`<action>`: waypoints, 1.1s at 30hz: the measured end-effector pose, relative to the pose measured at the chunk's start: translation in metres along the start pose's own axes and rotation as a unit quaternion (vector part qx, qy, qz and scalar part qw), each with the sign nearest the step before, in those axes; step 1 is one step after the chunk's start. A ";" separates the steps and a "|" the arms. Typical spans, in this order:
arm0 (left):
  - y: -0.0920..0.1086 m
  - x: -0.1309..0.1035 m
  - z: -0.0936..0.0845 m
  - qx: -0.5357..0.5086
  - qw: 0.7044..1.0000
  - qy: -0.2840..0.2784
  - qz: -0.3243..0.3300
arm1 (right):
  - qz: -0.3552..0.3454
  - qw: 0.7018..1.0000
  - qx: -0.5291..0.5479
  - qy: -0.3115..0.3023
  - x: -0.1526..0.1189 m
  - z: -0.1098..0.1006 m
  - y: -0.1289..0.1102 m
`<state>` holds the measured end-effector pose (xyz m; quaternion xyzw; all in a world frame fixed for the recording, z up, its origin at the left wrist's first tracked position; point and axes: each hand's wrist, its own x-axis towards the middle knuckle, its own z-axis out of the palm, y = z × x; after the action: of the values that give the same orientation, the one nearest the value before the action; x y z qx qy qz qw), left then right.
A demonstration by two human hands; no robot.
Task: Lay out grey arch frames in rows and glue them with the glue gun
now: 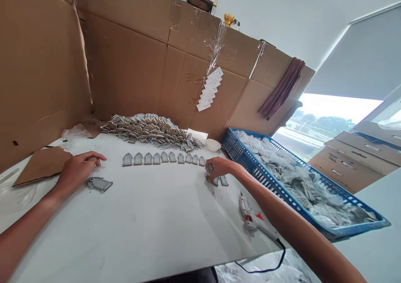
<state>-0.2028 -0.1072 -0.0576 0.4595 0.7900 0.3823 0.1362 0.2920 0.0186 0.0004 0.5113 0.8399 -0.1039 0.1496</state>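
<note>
My left hand (82,166) rests on the white table (150,220), fingers apart and holding nothing, just above an arched grey metal piece (100,184). Over at the right end of a row of similar arched pieces (156,158), my right hand (216,168) has its fingers closed round a grey piece (209,171). Two more pieces (223,180) lie beside and partly under it. A large heap of the same pieces (153,128) stands behind the row.
A glue gun (247,212) with a black cord lies near the right forearm. The blue crate (266,175) of bagged parts stands at the right. Cardboard walls (131,65) enclose the back; a small white dish (213,145) and cardboard flap (42,165) sit on the table.
</note>
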 end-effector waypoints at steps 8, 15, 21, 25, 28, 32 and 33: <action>-0.002 0.002 0.000 0.021 1.000 -0.010 -0.017 | 0.024 1.000 0.016 0.001 -0.008 0.016 0.036; 0.001 0.000 -0.001 0.025 1.000 -0.002 -0.015 | 0.022 0.999 0.029 -0.002 -0.004 0.024 0.032; -0.003 0.002 0.000 0.015 1.000 -0.006 -0.017 | 0.023 0.999 0.028 0.021 -0.010 0.012 0.040; -0.003 0.003 0.000 0.021 1.000 -0.001 -0.001 | 0.018 1.000 0.019 0.003 -0.014 0.011 0.057; -0.005 0.005 0.001 0.034 0.999 0.001 -0.004 | 0.009 1.000 0.017 -0.001 -0.016 0.018 0.066; -0.008 0.006 0.003 0.025 1.000 -0.001 -0.003 | 0.002 0.999 0.036 0.006 -0.017 0.030 0.070; -0.007 0.005 0.003 0.024 1.000 -0.002 -0.004 | 0.001 0.999 0.041 0.005 -0.017 0.033 0.070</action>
<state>-0.2086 -0.1037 -0.0642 0.4602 0.8006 0.3615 0.1285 0.3660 0.0254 -0.0256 0.5188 0.8348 -0.1358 0.1245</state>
